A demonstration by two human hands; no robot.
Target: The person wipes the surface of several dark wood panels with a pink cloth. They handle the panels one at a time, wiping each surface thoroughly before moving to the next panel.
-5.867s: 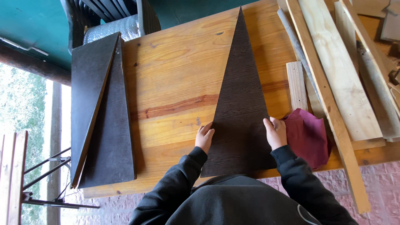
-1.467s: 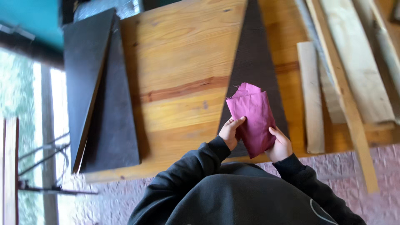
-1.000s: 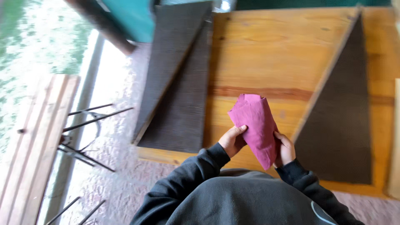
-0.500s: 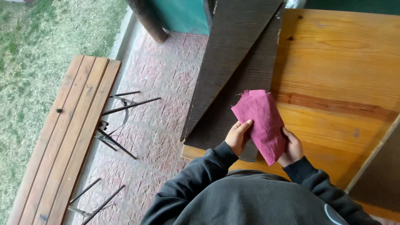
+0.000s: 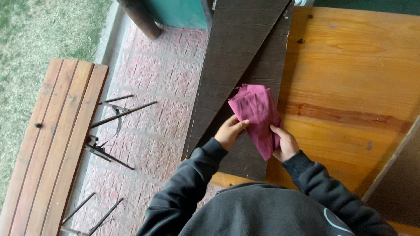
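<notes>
The magenta cloth (image 5: pixel 258 116) is being gripped by closed fingers of both the left hand (image 5: pixel 229 133) and right hand (image 5: pixel 284 144), hanging above the dark boards (image 5: pixel 236 57), not yet touching them.

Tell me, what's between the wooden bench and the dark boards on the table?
Pinkish paving bricks, with the bench's thin metal legs sticking out over them, in the head view.
</notes>
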